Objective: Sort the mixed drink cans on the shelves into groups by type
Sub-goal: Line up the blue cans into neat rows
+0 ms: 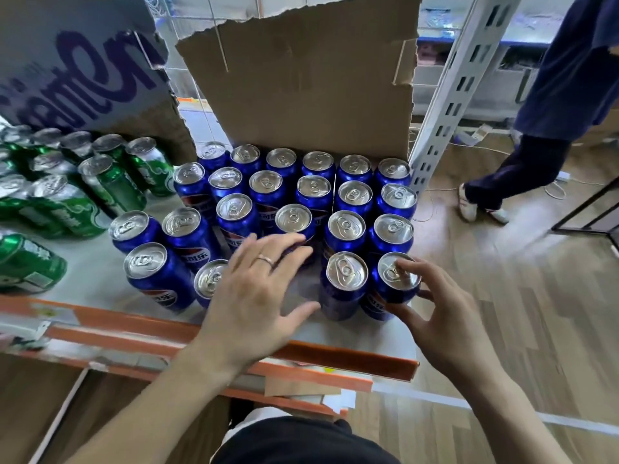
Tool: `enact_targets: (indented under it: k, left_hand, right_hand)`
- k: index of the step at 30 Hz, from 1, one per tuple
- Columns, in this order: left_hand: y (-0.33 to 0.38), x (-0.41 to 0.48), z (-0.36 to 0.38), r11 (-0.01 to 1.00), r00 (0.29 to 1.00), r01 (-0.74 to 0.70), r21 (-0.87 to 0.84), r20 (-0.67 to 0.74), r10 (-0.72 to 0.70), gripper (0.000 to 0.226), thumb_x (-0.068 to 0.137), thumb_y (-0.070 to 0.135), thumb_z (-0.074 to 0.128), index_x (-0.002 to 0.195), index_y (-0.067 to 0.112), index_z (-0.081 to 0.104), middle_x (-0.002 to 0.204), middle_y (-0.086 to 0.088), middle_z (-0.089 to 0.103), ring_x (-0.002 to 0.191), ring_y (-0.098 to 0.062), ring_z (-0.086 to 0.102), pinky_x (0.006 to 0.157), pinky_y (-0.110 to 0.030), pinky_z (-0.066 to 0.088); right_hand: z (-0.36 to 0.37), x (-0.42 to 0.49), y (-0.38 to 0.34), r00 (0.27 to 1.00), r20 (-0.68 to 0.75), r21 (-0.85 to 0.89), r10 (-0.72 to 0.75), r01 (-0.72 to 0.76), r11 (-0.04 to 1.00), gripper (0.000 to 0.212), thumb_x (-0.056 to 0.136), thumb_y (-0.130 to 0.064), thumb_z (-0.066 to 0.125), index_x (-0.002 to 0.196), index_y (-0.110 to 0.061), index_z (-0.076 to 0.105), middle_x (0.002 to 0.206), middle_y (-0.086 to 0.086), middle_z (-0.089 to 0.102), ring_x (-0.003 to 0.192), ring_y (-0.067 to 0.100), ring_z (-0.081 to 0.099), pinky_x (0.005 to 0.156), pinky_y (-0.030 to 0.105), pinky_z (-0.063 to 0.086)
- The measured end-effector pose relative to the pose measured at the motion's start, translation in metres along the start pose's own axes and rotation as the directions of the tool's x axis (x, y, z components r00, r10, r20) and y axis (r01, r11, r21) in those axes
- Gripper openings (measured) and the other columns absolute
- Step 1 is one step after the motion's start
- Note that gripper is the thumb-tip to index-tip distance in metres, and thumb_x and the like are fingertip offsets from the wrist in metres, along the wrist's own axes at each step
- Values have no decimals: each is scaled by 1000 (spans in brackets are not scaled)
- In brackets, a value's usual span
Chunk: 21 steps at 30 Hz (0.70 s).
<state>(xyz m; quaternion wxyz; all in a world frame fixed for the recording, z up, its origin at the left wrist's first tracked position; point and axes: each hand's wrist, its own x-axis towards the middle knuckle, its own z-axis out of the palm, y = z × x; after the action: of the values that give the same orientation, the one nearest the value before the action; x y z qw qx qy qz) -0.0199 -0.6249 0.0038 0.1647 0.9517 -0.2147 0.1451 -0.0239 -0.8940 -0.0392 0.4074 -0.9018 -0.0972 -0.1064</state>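
On shelf (100, 283): right hand (445, 316) pinches Pepsi can (395, 286); left hand (258, 293) spread; green cans (110, 182), label unreadable.

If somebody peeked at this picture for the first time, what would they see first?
Probably the big crowd of shiny blue cola cans standing upright in the middle of the white shelf, in front of a torn brown cardboard sheet. Next, the two bare hands at the front: the left hand spread open among the cans, the right hand gripping the front right blue can. On the left sit the green cans.
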Motion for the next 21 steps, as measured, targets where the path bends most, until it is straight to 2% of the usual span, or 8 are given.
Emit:
enact_targets:
  k: [3,5,7,10,12,15,17,21]
  left_hand:
    - [-26,-25,-21,971,975,216,103,-80,-208,78,67,49,80,132,9,59,139,-8,50,129,-30,44,112,-49,35]
    - [-38,-40,-25,930,931,359,82,-96,-351,79,64,40,87,131,10,59,138,-7,49,128,-31,43,106,-48,40]
    - [-43,-51,-21,895,891,446,-7,-91,-445,76,64,31,91,130,11,59,135,-5,53,125,-30,48,103,-48,44]
    - [-41,-56,-12,882,878,451,-139,-108,-466,67,67,20,90,127,12,61,128,-5,61,116,-27,59,99,-38,47]
    - [-40,-52,-9,864,863,460,-205,-125,-490,63,68,17,89,125,13,63,126,-2,62,114,-21,59,98,-33,47]
    - [-35,-42,-5,832,855,455,-318,-104,-508,60,69,15,88,123,17,63,123,7,60,114,-12,57,97,-38,53]
    - [-30,-36,1,831,870,430,-352,-84,-486,59,70,17,88,123,17,62,124,7,60,115,-13,57,96,-40,53]
    - [-17,-21,15,853,905,370,-368,-64,-420,60,70,18,88,125,13,63,127,2,60,120,-13,56,104,-33,47]
  right_hand:
    - [1,0,2,1000,1,-1,-6,6,1000,63,72,-11,86,125,-29,57,132,-11,60,115,13,60,93,39,55]
    - [2,0,4,1000,0,8,-14,14,1000,64,71,-9,86,125,-28,57,130,-12,60,111,13,61,91,39,55]
    - [3,0,4,1000,-5,28,-14,14,999,64,72,-9,85,125,-29,56,131,-10,60,110,14,61,91,38,56]
    - [4,-1,4,999,-19,37,-33,33,999,62,72,-10,84,125,-27,56,131,-7,60,110,14,61,90,36,55]
    - [5,-1,4,999,-22,41,-34,35,999,62,72,-9,84,125,-26,57,130,-6,61,110,16,62,90,37,56]
    - [4,-1,4,1000,-8,26,-5,6,1000,64,72,-7,85,125,-28,56,131,-6,60,111,18,62,91,41,56]
    - [4,-1,2,1000,-4,21,3,-3,1000,63,72,-7,84,124,-27,56,130,-8,60,109,18,62,91,40,55]
    - [5,-2,-1,1000,-8,29,-2,2,1000,60,73,-7,84,123,-25,57,128,-10,59,108,14,62,92,31,53]
